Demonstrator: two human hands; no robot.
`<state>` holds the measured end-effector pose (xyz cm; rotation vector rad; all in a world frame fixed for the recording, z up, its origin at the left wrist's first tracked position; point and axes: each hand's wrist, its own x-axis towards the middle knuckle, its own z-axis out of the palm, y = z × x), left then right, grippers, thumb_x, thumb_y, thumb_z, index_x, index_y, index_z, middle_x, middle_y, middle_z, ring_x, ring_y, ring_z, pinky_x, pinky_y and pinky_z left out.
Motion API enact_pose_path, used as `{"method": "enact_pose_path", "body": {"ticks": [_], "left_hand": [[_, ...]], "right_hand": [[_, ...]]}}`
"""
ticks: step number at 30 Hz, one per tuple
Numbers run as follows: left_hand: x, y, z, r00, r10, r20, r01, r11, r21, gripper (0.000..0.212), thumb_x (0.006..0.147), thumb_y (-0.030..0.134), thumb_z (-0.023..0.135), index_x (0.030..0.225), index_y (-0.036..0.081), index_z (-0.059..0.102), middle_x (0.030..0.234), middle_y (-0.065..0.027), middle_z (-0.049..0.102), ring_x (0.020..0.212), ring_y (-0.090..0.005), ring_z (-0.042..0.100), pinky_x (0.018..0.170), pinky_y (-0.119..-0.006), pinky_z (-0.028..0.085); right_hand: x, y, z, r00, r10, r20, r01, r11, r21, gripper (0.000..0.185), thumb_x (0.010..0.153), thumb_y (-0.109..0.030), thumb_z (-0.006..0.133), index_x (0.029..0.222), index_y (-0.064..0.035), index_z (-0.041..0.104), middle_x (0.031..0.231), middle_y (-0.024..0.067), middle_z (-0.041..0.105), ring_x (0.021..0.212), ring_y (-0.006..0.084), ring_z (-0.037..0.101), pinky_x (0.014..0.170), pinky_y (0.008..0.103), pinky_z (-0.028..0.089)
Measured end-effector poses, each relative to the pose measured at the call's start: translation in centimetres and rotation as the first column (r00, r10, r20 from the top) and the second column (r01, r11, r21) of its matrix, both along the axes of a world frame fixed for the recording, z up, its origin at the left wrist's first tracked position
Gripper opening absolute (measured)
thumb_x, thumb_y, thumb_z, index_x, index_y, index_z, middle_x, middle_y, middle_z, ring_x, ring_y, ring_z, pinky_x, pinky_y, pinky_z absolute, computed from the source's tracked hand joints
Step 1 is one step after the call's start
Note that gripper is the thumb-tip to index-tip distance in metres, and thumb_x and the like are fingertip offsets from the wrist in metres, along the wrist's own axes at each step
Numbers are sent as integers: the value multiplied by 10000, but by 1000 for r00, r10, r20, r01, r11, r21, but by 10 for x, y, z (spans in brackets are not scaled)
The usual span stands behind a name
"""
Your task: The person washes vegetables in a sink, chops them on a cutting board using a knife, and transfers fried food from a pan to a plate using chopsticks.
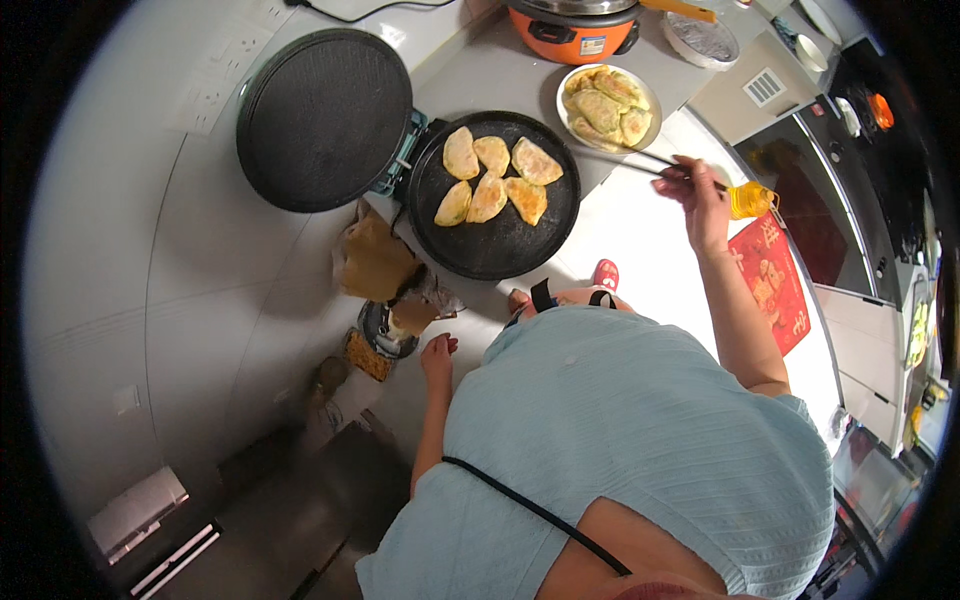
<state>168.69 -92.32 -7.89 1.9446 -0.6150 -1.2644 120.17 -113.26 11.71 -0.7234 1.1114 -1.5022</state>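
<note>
My right hand [697, 196] holds a pair of dark chopsticks [651, 159]; their tips reach left to the rim of a white plate piled with golden folded dumplings [606, 106]. Left of the plate, several half-moon dumplings [487, 196] lie on the black round plate of an electric griddle [499, 247], some of them browned. The griddle's round lid [326, 120] is swung up at its left. My left hand [439, 352] hangs low beside my body, its fingers curled, with no object visible in it.
An orange electric cooker [581, 37] and a film-covered bowl [700, 39] stand on the counter behind the plate. On the floor at right are a bottle of yellow oil [750, 201] and a red mat [776, 285]. Paper bags [375, 259] and a tray of orange-brown food [367, 355] lie left of me.
</note>
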Motion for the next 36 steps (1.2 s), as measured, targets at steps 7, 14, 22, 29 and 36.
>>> {"method": "enact_pose_path", "body": {"ticks": [7,14,22,29,36], "left_hand": [[-8,0,13,999,52,-17,-52,998,20,272,939,167,486,993,-60,624,863,-134,669,752,-174,638,713,-285,528],[-7,13,6,997,77,0,-77,995,70,262,934,158,489,1002,-59,619,864,-134,669,756,-175,644,716,-284,529],[-11,12,10,995,103,-2,-103,992,68,262,935,148,485,1000,-68,620,861,-132,668,752,-172,642,714,-276,528],[-12,8,8,996,82,-38,-82,997,3,260,928,150,499,989,-70,622,848,-132,668,741,-170,642,697,-274,531],[-6,11,-4,996,81,-42,-82,996,-20,259,927,150,499,985,-67,626,831,-128,670,734,-168,642,688,-273,531]], "right_hand": [[42,24,12,942,315,-116,-301,945,126,297,954,-195,503,1096,58,568,939,122,592,819,243,661,762,323,546],[31,31,15,829,421,-367,-433,900,55,262,936,-164,544,1097,41,568,935,102,609,811,189,641,749,287,518],[31,25,8,873,376,-312,-366,926,94,312,947,-226,533,1103,41,577,918,119,625,818,202,643,746,298,519],[60,23,14,882,434,-182,-438,899,22,309,942,-205,541,1129,38,575,977,129,628,886,226,645,820,318,522],[85,-1,1,800,551,-236,-561,827,33,334,944,-209,536,1136,62,565,1048,148,614,930,231,635,846,317,514]]}}
